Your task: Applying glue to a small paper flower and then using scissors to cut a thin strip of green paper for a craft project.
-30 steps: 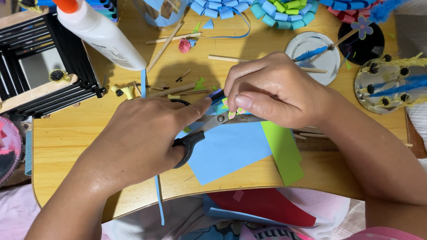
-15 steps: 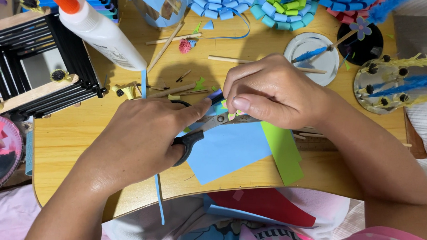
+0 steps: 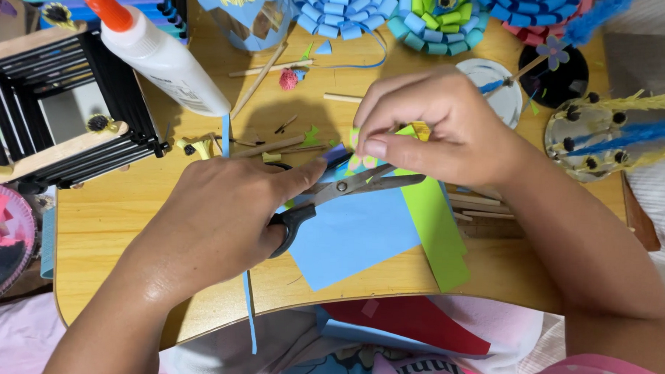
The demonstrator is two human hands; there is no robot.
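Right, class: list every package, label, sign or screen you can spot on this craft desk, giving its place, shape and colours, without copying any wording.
Glue bottle: top left of the wooden desk, lying tilted; white body, orange cone cap.
Label on glue bottle: small printed patch near its lower end; too blurred to describe further.
Printed fabric: bottom edge, below the desk; pink with white lettering.
No signs or screens in view.

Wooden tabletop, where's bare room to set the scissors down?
Bare wood on the tabletop lies between the black slatted rack and the left hand, and along the near edge right of the green paper. The far side is crowded: glue bottle, sticks, paper flowers and small dishes.
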